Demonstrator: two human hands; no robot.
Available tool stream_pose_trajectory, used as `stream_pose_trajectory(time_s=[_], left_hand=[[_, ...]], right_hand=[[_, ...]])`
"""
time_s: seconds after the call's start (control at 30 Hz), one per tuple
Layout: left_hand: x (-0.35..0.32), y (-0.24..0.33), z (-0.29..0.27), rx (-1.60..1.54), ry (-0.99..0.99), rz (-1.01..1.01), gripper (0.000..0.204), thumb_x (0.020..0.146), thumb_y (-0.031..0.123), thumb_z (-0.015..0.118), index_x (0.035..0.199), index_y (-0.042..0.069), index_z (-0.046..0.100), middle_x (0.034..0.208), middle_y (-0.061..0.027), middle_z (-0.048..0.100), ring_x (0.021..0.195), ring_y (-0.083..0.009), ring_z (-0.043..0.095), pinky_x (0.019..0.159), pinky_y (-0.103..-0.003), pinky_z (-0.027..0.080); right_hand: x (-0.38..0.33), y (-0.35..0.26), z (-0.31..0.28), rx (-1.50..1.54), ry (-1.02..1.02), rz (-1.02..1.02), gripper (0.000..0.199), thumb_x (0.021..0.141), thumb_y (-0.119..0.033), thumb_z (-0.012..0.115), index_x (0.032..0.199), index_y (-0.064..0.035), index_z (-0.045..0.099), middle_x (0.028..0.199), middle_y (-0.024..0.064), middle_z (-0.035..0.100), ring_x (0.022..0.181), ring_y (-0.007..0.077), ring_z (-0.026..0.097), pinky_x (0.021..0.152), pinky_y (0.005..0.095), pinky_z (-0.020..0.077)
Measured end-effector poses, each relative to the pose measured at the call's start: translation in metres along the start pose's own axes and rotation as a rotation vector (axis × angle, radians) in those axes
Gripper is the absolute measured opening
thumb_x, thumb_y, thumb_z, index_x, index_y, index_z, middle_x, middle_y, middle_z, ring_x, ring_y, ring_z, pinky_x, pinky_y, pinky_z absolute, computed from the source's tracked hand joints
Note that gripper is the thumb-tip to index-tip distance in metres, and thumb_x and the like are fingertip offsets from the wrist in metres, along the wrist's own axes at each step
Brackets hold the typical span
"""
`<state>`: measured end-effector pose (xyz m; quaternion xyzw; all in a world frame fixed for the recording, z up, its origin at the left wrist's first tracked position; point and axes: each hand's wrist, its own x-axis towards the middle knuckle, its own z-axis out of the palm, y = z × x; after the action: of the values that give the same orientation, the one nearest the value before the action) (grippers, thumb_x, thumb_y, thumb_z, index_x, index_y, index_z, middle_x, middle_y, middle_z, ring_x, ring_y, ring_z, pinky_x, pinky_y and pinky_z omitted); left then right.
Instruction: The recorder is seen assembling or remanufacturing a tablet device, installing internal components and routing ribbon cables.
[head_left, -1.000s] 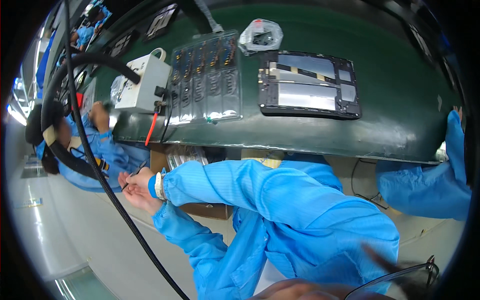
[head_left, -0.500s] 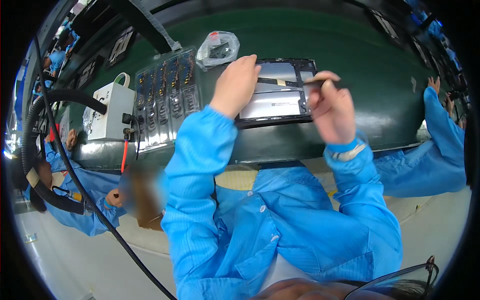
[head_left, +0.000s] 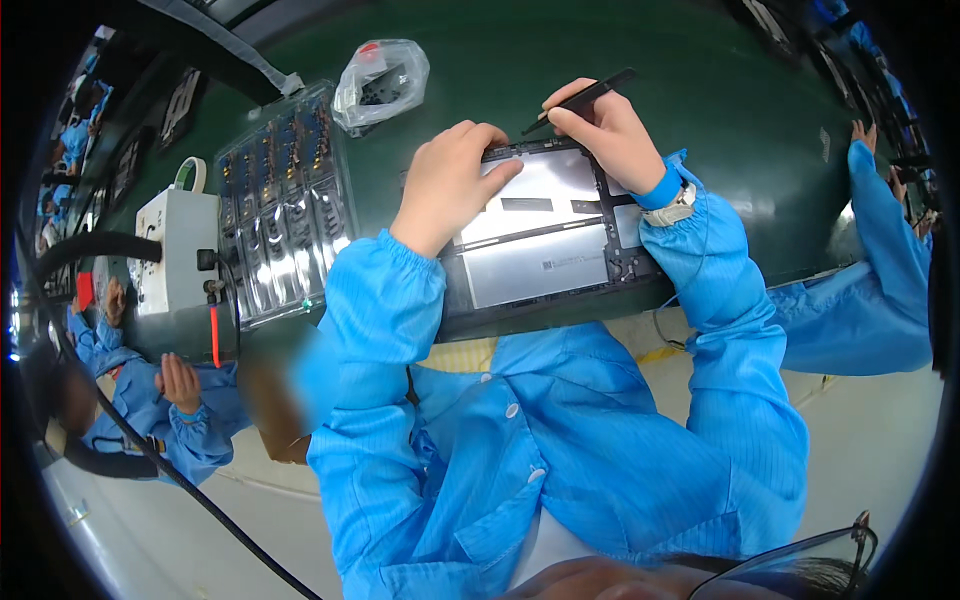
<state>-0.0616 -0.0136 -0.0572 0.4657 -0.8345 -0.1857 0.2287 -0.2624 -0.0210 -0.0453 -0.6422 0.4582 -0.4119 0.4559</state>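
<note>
Gently: left hand [head_left: 450, 185] half-open at tablet's [head_left: 535, 275] far left; right hand [head_left: 615, 138] grips black pointed tool [head_left: 606, 87], best guided tip-light.

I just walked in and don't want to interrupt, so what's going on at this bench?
A person in a blue smock is handling an opened, flat device on the green bench. Their left hand is at its far left part, and the right hand holds a slim black pointed tool, tip near the far edge; contact is unclear. To the left are a clear tray of small parts, a plastic bag and a white box.
</note>
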Motion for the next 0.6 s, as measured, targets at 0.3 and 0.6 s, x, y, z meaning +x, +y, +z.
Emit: stream_pose_trajectory(time_s=[0.3,0.6], left_hand=[[-0.003,0.003,-0.002,-0.032,0.083,0.132,0.028,0.073,0.02,0.062,0.098,0.008,0.058,0.09,-0.006,0.06,0.082,-0.0255,0.056,0.07,-0.037,0.043],[-0.003,0.0,0.001,0.055,0.07,0.169,0.028,0.074,0.014,0.062,0.102,0.013,0.063,0.089,-0.0033,0.058,0.081,-0.0215,0.055,0.072,-0.034,0.043]], right_hand=[[-0.012,0.001,0.005,-0.147,-0.023,0.029,0.014,0.083,-0.008,0.055,0.093,0.0,0.057,0.082,0.0038,0.055,0.077,0.0108,0.053,0.07,0.023,0.0443],[-0.009,-0.001,0.007,-0.341,-0.025,-0.133,0.015,0.079,-0.011,0.057,0.09,-0.0009,0.059,0.08,0.0112,0.06,0.072,0.0206,0.06,0.065,0.0275,0.0476]])
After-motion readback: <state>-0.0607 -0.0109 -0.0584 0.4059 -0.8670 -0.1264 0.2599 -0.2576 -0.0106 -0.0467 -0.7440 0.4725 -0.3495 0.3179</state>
